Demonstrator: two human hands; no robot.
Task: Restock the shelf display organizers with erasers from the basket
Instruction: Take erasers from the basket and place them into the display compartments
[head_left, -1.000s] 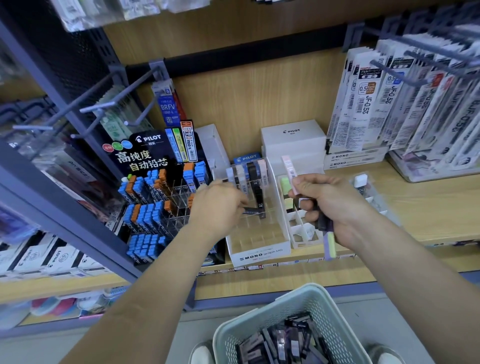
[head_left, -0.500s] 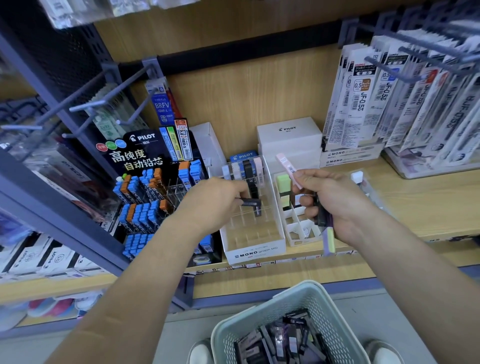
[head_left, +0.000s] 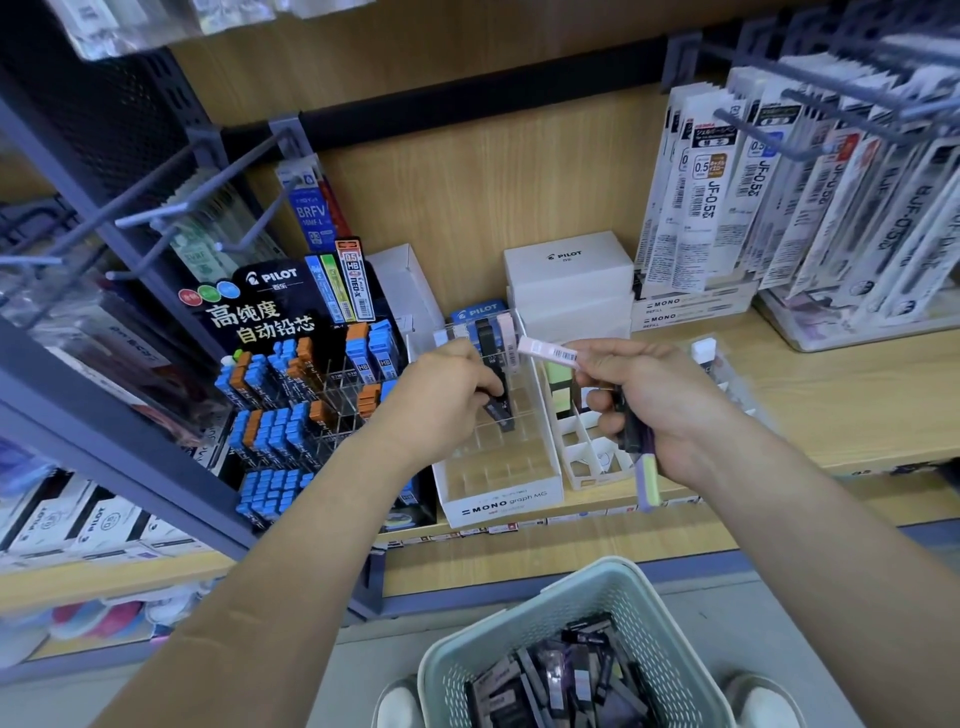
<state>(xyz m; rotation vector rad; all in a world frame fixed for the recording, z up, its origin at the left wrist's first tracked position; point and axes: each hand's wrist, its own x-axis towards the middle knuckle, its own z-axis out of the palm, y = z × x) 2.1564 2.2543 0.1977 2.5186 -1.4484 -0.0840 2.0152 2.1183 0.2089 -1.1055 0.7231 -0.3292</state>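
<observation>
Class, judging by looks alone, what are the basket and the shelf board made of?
Basket: probably moulded plastic, pale green and matte; its walls are a regular perforated lattice with a smooth rolled rim. Shelf board: wood or wood-look laminate; light grain lines show, but which cannot be told.

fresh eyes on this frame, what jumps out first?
The two bare hands at center: the left hand lowers a dark eraser stick into the clear gridded MONO organizer on the wooden shelf, while the right hand grips a bundle of sticks with a pink one poking out toward the left. Next, the black PILOT lead display with blue and orange cases at left, and the pale green basket of dark sticks at bottom.
</observation>
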